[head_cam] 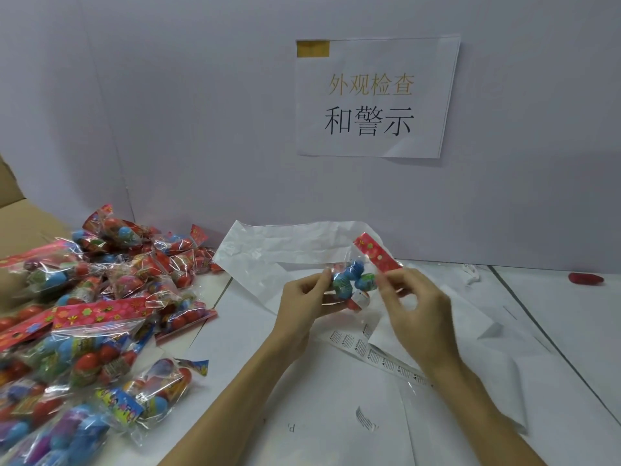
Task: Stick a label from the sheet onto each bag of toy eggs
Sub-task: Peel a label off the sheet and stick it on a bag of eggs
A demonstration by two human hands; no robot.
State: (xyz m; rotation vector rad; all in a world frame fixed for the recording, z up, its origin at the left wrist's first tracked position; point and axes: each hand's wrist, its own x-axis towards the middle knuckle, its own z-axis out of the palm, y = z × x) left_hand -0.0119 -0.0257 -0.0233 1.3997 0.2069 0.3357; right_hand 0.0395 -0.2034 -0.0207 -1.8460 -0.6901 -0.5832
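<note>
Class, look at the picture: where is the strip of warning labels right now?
In the head view, the strip of labels lies flat on the white table, centre-right, just below the right hand.

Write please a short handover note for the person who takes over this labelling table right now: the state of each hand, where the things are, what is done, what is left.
Left hand: holds one bag of toy eggs by its left side, above the table.
Right hand: pinches the same bag near its red header; it is blurred, so a label between its fingers cannot be confirmed.
Label strip: lies on the white paper under the hands.
Pile of bags: on the left of the table.
Done: unclear; no stuck labels can be read on the pile.
Left: label the held bag, then check the pile.
</note>
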